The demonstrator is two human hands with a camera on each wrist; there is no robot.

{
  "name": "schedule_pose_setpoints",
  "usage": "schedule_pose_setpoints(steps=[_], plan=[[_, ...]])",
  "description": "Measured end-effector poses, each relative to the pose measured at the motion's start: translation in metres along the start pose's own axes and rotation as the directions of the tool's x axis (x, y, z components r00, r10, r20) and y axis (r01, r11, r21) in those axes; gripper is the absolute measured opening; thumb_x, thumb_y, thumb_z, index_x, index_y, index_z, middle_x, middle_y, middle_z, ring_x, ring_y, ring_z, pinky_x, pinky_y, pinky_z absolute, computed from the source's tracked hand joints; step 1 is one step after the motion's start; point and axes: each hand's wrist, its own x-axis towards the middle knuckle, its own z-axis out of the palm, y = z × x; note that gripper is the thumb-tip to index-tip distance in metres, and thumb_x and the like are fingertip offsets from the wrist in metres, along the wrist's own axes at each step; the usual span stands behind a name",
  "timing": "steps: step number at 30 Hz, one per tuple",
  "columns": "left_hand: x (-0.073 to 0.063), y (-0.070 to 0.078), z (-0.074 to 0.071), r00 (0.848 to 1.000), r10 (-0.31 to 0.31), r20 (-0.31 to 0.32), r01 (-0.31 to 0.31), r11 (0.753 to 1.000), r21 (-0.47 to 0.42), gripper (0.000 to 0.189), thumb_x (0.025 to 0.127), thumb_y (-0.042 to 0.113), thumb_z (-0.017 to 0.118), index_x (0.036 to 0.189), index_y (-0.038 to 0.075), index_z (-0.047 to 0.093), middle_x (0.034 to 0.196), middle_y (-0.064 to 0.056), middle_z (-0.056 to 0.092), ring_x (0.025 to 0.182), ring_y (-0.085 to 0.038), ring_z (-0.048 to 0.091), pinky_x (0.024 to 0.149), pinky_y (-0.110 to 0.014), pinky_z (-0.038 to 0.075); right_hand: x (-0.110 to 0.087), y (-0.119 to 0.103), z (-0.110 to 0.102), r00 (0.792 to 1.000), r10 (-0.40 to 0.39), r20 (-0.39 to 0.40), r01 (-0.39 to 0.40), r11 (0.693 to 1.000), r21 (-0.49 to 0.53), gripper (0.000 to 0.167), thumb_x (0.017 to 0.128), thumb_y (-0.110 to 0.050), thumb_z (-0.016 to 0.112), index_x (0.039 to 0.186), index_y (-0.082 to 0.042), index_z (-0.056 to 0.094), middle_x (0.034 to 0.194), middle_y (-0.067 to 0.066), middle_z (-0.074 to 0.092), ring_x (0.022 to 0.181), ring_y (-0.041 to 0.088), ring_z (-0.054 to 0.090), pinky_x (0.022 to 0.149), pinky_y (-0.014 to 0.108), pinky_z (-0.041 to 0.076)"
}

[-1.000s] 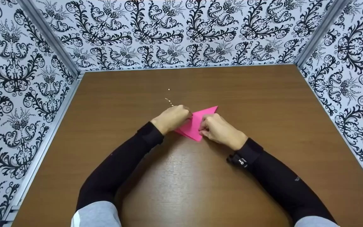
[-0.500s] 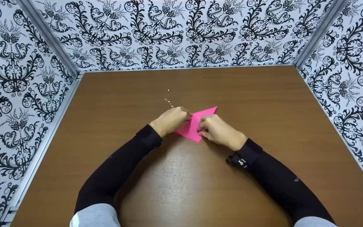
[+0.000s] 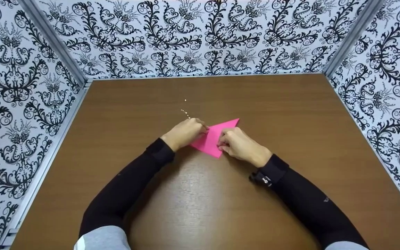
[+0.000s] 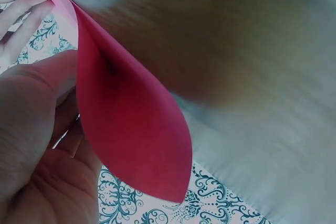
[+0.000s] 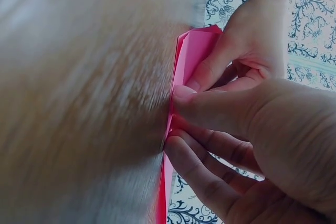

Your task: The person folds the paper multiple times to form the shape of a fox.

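A folded sheet of pink paper (image 3: pixel 211 143) lies over the middle of the table, its pointed corner toward the back right. My left hand (image 3: pixel 185 132) holds its left side, thumb against the paper. Seen from the left wrist, the paper (image 4: pixel 139 129) bulges into an open, leaf-shaped fold beside that hand. My right hand (image 3: pixel 241 146) pinches the right edge between thumb and bent fingers. In the right wrist view the layered paper (image 5: pixel 197 51) runs as a narrow strip close along the tabletop, both thumbs on it. The left palm hides part of the sheet in the head view.
Small pale specks (image 3: pixel 185 113) dot the brown wooden table (image 3: pixel 193 201) just behind the left hand. Black-and-white patterned panels (image 3: pixel 193 38) enclose the table at the back and on both sides. Black sleeves cover the forearms, with a small device (image 3: pixel 265 180) at the right wrist.
My left hand has shifted slightly left and nearer, still holding the paper. The lower layer that showed along the near left edge is now out of sight. My right hand stays almost in place.
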Motion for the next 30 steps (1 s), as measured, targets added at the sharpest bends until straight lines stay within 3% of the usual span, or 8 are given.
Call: schedule_pose_setpoints(steps=[13,20,26,30], plan=[[-0.004,0.001,-0.006,1.0,-0.01,0.023,0.01,1.0,0.002,0.02,0.113,0.002,0.073,0.122,0.001,0.09,0.128,-0.019,0.088,0.118,-0.035,0.087,0.104,-0.044,0.071,-0.006,-0.003,-0.002,1.0,0.023,-0.013,-0.023,1.0,-0.014,0.006,0.1,0.0,0.089,0.101,-0.004,0.092,0.1,0.012,0.082,0.092,0.027,0.08,0.084,0.044,0.071],[-0.012,-0.004,-0.007,1.0,-0.01,0.022,0.01,1.0,-0.013,0.017,0.111,0.002,0.074,0.102,0.002,0.089,0.103,-0.015,0.086,0.089,-0.03,0.083,0.08,-0.046,0.07,-0.006,-0.002,-0.001,0.999,0.019,-0.031,-0.02,0.999,-0.025,0.007,0.1,0.002,0.089,0.096,-0.005,0.09,0.097,0.01,0.08,0.09,0.025,0.08,0.081,0.043,0.07],[-0.02,-0.006,-0.009,1.0,-0.031,0.0,0.031,0.999,-0.019,0.017,0.112,0.004,0.075,0.102,0.002,0.089,0.099,-0.015,0.086,0.085,-0.028,0.08,0.079,-0.044,0.07,-0.003,-0.001,0.002,0.999,0.006,-0.038,-0.007,1.0,-0.03,0.006,0.1,0.001,0.089,0.098,-0.004,0.091,0.098,0.011,0.081,0.09,0.026,0.08,0.082,0.043,0.07],[-0.026,-0.008,-0.011,0.999,-0.038,-0.008,0.038,0.999,-0.018,0.015,0.111,0.003,0.076,0.108,0.001,0.09,0.105,-0.016,0.088,0.092,-0.03,0.085,0.083,-0.045,0.072,-0.002,-0.001,0.002,0.999,-0.008,-0.041,0.007,1.0,-0.025,0.007,0.1,0.002,0.088,0.098,-0.004,0.091,0.098,0.011,0.081,0.09,0.026,0.08,0.081,0.042,0.071]])
